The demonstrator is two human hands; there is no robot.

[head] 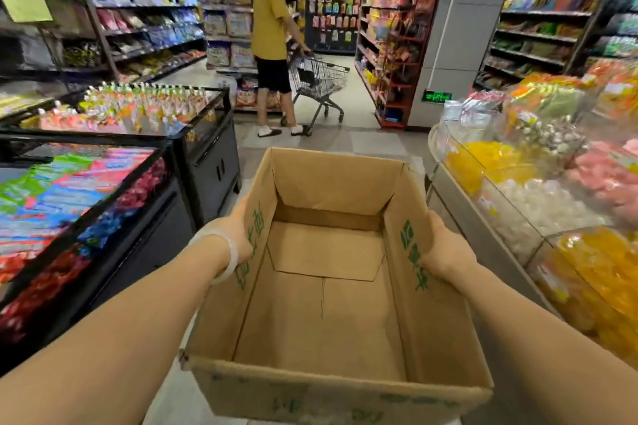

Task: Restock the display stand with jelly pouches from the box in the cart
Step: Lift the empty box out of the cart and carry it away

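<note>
Ahead in the aisle, a person (271, 28) in a mustard shirt, black shorts and sandals, standing on the pale tiled floor (362, 134). Left foreground: a black bin (145, 252) heaped with bright wrapped packets. Right: clear bulk bins (511, 217) of yellow, white and pink sweets. Behind, a grey pillar (448, 45) with a green exit sign (436, 96) low down, a red rack (400, 72) just beside it. Stocked shelves (145, 17) along the left wall.

Bright, even overhead store light fills the aisle, with small ceiling lamps glaring at the top right. Wide-angle distortion bends the shelves (145, 21) and the pillar (445, 45) outward near the edges. Motion blur and blocky smearing soften the display bins (79, 190) on both sides, while the middle stays fairly sharp
</note>
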